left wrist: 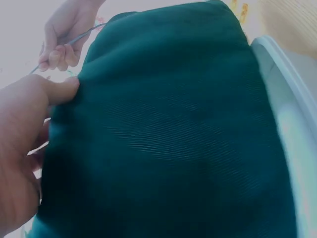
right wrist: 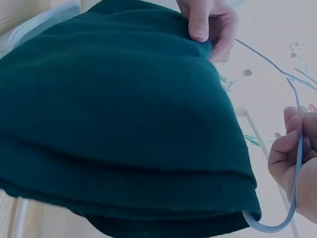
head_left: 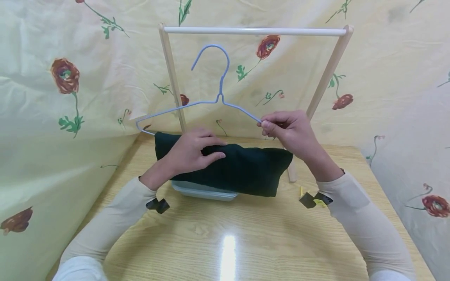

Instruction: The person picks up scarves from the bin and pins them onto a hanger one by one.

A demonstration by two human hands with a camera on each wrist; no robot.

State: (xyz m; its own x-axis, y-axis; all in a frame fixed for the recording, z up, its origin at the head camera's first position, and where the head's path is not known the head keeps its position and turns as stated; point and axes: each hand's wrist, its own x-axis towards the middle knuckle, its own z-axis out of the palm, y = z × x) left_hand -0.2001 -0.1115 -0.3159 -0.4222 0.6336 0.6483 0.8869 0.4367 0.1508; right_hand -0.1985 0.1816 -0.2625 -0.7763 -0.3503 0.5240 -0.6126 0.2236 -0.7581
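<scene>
A dark green cloth point(head_left: 246, 168) hangs folded over the lower bar of a blue clothes hanger point(head_left: 220, 84), whose hook points up. My right hand point(head_left: 290, 130) pinches the hanger's right shoulder between thumb and fingers. At the cloth's top edge, my left hand point(head_left: 191, 152) grips it, with the thumb point(left wrist: 64, 91) on the near face and the fingers reaching behind. The right wrist view shows the hanger's rounded end point(right wrist: 280, 227) coming out of the cloth's fold. Most of the lower bar is hidden inside the fabric.
Behind the hanger stands a rack with a white rail point(head_left: 256, 31) and wooden legs point(head_left: 328, 74). Partly covered by the cloth, a pale plastic container point(head_left: 207, 194) sits on the wooden table point(head_left: 197, 242). Small yellow pieces point(head_left: 301, 191) lie near my right wrist. Flowered fabric surrounds the table.
</scene>
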